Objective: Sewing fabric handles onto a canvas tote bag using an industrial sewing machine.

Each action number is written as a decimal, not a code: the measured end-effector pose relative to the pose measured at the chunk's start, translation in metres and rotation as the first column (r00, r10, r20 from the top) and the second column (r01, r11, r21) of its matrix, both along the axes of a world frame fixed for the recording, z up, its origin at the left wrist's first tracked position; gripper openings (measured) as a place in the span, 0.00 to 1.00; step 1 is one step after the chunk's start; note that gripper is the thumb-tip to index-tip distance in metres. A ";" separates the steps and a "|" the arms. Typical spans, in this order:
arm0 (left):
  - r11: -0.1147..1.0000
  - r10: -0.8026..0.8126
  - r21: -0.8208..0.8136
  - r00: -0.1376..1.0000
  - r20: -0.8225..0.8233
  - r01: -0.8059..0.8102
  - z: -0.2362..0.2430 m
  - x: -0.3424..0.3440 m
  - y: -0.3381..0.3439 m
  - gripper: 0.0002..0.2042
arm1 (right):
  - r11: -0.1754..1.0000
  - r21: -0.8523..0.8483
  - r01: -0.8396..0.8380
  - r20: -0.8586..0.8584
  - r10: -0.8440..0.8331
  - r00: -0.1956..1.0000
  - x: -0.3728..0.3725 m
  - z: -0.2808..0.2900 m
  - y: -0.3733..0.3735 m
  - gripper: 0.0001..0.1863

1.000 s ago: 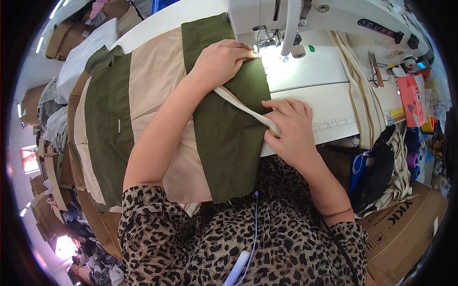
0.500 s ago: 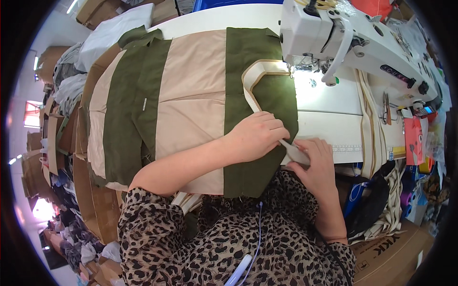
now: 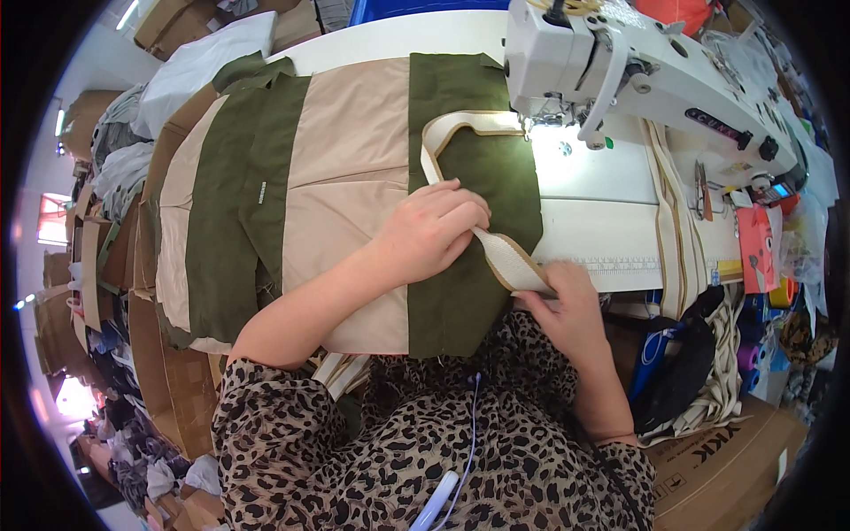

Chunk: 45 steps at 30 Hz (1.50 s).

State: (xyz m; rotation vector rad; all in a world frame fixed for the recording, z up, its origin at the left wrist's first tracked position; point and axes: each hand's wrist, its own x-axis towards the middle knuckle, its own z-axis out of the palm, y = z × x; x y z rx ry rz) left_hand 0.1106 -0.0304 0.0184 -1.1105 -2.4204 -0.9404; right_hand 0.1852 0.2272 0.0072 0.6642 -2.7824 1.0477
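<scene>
A cream webbing strap with tan edges [image 3: 506, 257] runs from under the needle area of a white sewing machine [image 3: 540, 53], bends round and down across a green and beige panelled fabric [image 3: 345, 133]. My left hand [image 3: 436, 228] grips the strap over the right green panel, fingers curled around it. My right hand [image 3: 567, 310] pinches the strap lower right, at the table's front edge. The strap's part under my left fingers is hidden.
Spare straps [image 3: 673, 252] lie over the table [image 3: 584, 226] at right, near scissors [image 3: 701, 190] and a pink item [image 3: 757, 248]. Cardboard [image 3: 173, 372] and piled fabrics stand left. A blue bin [image 3: 416, 11] sits behind; a large carton [image 3: 722, 465] is at lower right.
My left hand has come down from the needle area along the strap, then shifted slightly up-left. My right hand has moved lower, drawing out a longer visible loop of strap.
</scene>
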 end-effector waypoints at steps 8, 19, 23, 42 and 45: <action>0.894 -0.308 -0.193 0.868 0.390 0.404 0.031 0.026 -0.004 0.21 | 0.983 0.067 -0.169 -0.139 0.177 0.974 0.006 0.037 -0.006 0.08; 0.908 0.160 -0.379 0.984 -0.077 -0.177 0.005 0.022 -0.064 0.16 | 0.999 -0.039 0.009 -0.501 -0.027 0.865 -0.048 0.003 -0.015 0.09; 0.911 0.166 -0.408 0.963 0.211 -0.068 0.030 0.024 -0.042 0.22 | 0.998 0.054 -0.033 -0.198 0.043 0.979 -0.053 -0.028 -0.018 0.11; 0.957 -0.045 -0.288 0.998 -0.036 0.033 -0.023 0.005 0.030 0.19 | 0.987 -0.113 0.112 -0.059 -0.120 0.991 -0.006 -0.003 0.020 0.24; 0.958 -0.023 -0.288 0.999 -0.025 0.015 -0.024 0.006 0.036 0.19 | 0.986 0.156 -0.055 -0.114 0.074 0.991 -0.001 -0.006 0.010 0.18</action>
